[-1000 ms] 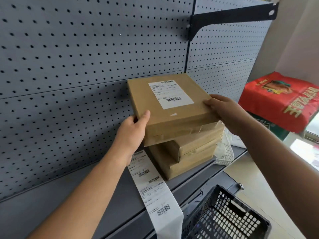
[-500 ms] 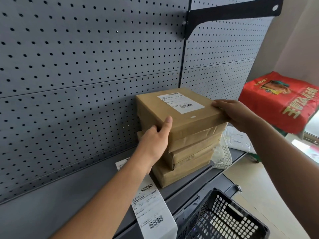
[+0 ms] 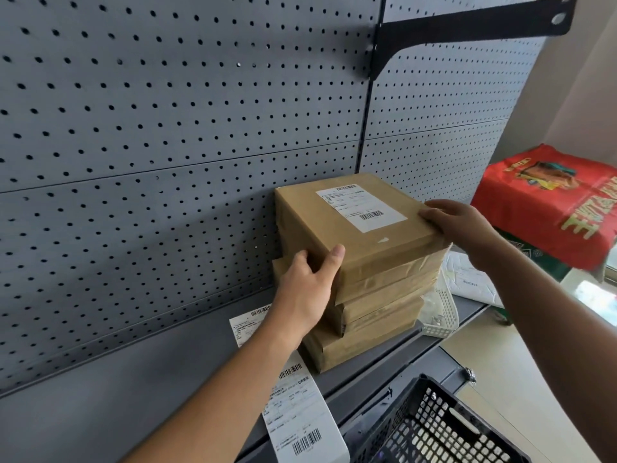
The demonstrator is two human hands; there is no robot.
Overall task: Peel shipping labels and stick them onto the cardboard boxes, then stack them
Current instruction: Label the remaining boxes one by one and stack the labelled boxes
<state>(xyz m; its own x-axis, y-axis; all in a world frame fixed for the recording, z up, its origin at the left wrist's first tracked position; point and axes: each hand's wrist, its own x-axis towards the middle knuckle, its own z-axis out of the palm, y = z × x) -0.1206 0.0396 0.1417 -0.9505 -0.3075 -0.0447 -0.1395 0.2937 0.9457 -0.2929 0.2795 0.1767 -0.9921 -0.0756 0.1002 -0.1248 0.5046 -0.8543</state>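
A stack of brown cardboard boxes [image 3: 374,332] stands on the grey shelf [image 3: 140,389] against the pegboard. The top box [image 3: 347,242] carries a white shipping label [image 3: 360,207] with barcodes. My left hand [image 3: 309,285] grips the top box's near left corner, thumb on its upper face. My right hand [image 3: 460,225] holds its right edge, fingers on top. A strip of shipping labels [image 3: 297,409] lies on the shelf under my left forearm and hangs over the front edge.
A grey pegboard wall [image 3: 167,128] backs the shelf, with a black bracket [image 3: 467,31] above. A white mesh basket [image 3: 440,309] and white paper [image 3: 467,279] sit right of the stack. A black plastic crate [image 3: 434,426] is below; a red bag [image 3: 551,202] lies at right.
Both hands lowered the labelled box from tilted in the air onto the stack. It now rests flat on top, still held at both sides.
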